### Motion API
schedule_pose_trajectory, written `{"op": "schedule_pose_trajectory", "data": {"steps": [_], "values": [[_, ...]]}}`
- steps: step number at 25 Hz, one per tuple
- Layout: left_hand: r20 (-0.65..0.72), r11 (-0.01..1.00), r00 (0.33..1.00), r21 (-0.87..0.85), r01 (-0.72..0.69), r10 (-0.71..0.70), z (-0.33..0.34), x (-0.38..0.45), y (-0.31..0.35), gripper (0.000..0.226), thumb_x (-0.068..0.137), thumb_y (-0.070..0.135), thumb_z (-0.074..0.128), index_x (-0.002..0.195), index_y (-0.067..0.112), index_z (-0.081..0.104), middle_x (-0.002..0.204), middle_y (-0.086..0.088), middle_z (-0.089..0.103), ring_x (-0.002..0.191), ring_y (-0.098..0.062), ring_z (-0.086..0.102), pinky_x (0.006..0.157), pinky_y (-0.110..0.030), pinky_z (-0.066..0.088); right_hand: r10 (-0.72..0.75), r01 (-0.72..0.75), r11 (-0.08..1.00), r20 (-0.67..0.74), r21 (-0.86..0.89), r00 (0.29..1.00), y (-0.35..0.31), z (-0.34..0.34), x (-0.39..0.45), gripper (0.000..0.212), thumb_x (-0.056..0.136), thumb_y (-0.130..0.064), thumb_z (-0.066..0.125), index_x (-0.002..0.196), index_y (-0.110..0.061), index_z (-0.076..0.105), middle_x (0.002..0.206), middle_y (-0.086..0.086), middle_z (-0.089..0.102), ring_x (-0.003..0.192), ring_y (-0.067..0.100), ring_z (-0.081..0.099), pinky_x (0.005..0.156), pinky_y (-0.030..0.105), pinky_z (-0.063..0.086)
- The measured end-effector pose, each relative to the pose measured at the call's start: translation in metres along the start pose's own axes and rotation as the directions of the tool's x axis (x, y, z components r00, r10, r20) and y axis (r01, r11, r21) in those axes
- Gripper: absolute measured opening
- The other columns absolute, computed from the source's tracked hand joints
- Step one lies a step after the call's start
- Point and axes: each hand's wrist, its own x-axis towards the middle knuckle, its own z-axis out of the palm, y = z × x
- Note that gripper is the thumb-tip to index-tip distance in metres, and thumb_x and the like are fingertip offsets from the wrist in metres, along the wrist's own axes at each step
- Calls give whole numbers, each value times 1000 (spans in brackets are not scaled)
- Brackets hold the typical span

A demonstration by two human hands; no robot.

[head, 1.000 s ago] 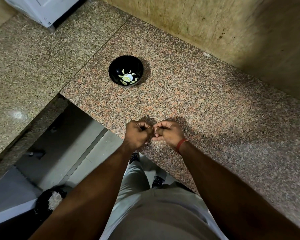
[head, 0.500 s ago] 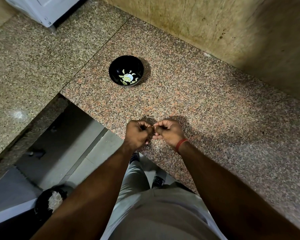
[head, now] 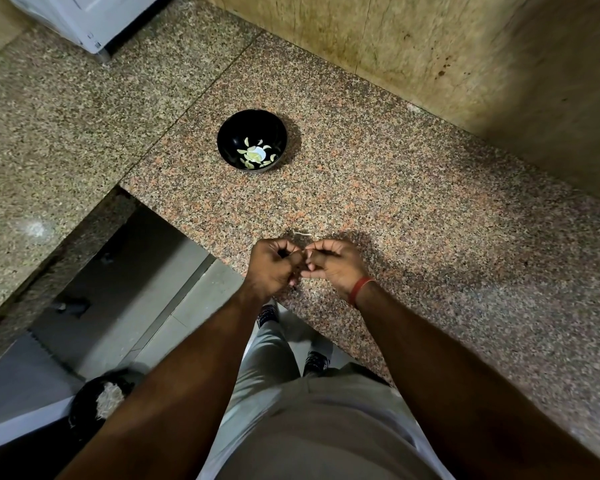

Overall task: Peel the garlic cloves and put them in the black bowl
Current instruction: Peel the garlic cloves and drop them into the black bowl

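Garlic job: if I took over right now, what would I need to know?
Left hand and right hand: both curled, fingertips meeting over the counter edge, apparently working one clove; the clove itself is hidden.
Black bowl: farther back on the counter, several pale garlic cloves already inside.
A thin scrap of peel lies just beyond the hands.
Left: finish this clove, drop it in the bowl. No other unpeeled garlic is in view.

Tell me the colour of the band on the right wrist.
Red. The band shows best in the head view, just behind the right hand.
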Motion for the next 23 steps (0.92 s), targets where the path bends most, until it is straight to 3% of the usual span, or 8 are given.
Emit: {"op": "schedule_pose_trajectory", "data": {"steps": [7,11,15,23], "values": [[15,996,1000,-81,27,-26,-3,5,-7,11,92,-4,68,82,-3,72,65,-17,68,42,-22,55,41,-27,45,17,-17,1000,27,14,999,-1,1,1,11,93,6,66,101,-2,68,106,17,68,101,35,65,73,41,65],[26,985,998,-164,61,-57,-3,7,-8,7,90,-1,72,85,-6,71,69,-18,67,47,-22,55,42,-27,44,-96,102,989,62,-103,993,-4,1,1,20,93,8,65,103,-8,71,112,8,73,100,28,71,77,46,64],[7,950,989,-277,143,-146,0,8,-6,7,85,1,77,80,-1,72,66,-17,63,47,-21,51,44,-25,41,-212,215,955,38,-206,977,-8,1,-3,20,92,10,65,103,-5,74,103,4,75,89,17,75,73,34,64],[44,913,971,-334,234,-233,6,11,0,6,89,-3,66,84,-5,67,57,-7,56,46,-18,46,42,-26,40,-269,266,924,26,-273,963,-8,-8,0,17,90,6,70,96,-9,73,99,8,75,91,25,75,74,35,64]]}}
